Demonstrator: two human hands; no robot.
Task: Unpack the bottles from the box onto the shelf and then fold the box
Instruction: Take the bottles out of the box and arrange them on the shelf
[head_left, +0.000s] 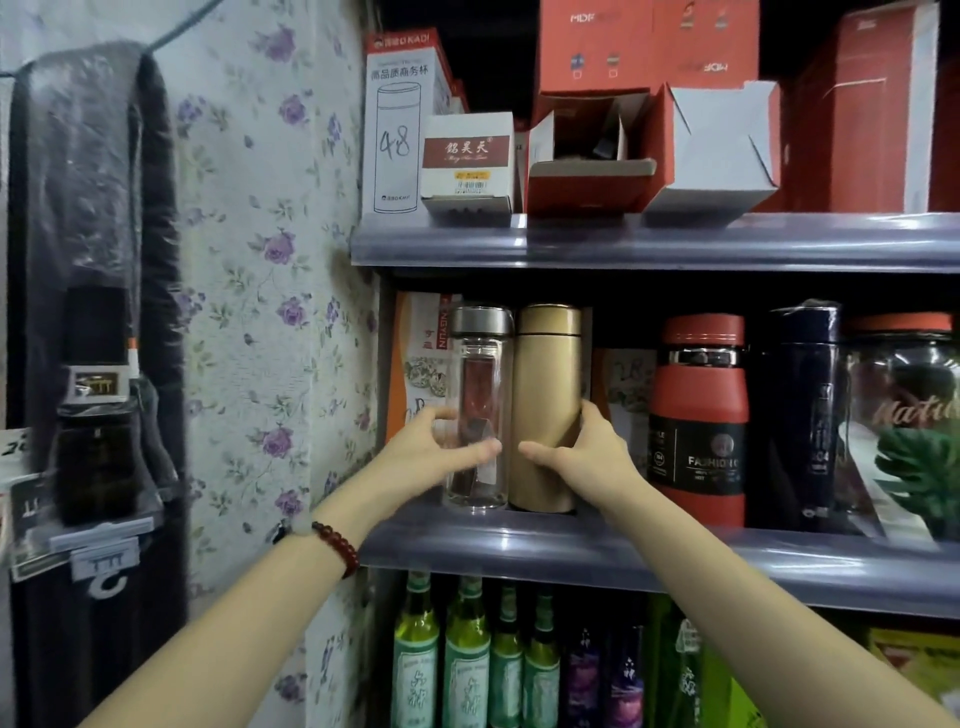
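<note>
A clear glass bottle (477, 395) with a grey metal cap stands upright at the left end of the middle shelf (597, 556). My left hand (426, 452) wraps around its lower half, thumb across the front. Right beside it stands a gold flask (548, 384), upright, touching the glass bottle. My right hand (587, 452) grips the gold flask's lower part, thumb in front and fingers on its right side. No unpacking box is in view.
A red flask (698, 415), a dark blue bottle (802, 410) and a glass jar (904, 415) fill the shelf to the right. Red and white boxes (592, 150) sit on the upper shelf. Green bottles (467, 654) stand below. Flowered wall (270, 260) on the left.
</note>
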